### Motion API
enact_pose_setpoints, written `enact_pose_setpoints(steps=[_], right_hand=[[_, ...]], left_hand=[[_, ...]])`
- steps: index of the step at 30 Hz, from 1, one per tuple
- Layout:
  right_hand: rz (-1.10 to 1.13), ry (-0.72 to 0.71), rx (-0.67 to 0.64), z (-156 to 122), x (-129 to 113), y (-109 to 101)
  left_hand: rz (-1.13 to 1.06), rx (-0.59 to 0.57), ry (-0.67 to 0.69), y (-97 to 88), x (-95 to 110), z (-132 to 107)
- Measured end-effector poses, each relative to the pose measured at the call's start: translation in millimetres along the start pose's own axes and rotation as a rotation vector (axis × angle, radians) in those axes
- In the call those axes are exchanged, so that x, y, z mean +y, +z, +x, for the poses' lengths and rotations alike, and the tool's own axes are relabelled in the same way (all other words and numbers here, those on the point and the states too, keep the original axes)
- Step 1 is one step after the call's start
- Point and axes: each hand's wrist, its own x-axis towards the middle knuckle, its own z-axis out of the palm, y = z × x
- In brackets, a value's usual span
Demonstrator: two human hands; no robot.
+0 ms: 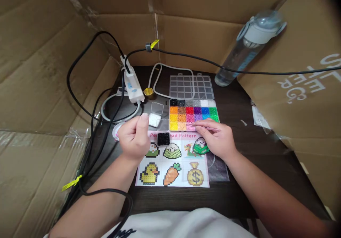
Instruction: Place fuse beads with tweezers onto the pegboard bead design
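pinkish tweezers are clamped in the right hand, tips at the pink beads in the bead box. nearer lies a pattern sheet. leftward, the left hand is curled into a fist; whether it holds anything, i cannot tell.

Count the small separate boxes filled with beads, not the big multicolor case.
2: the white bead box, just beyond the pattern sheet, and the black bead box, on its upper part. The left hand could hide another.

Tweezers in right-hand grip
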Motion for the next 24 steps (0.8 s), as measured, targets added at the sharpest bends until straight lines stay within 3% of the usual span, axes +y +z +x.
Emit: enact_pose_setpoints(steps=[13, 24], right_hand=[[-0.005, 0.135, -0.092, -3.4, 3.0, 6.8], [-0.006, 0.14, -0.108, -3.3, 3.5, 5.0]], left_hand=[[0.008, -0.002, -0.018, 1.3, 0.3, -0.3], [0.047, -0.016, -0.021, 1.3, 4.4, -0.1]])
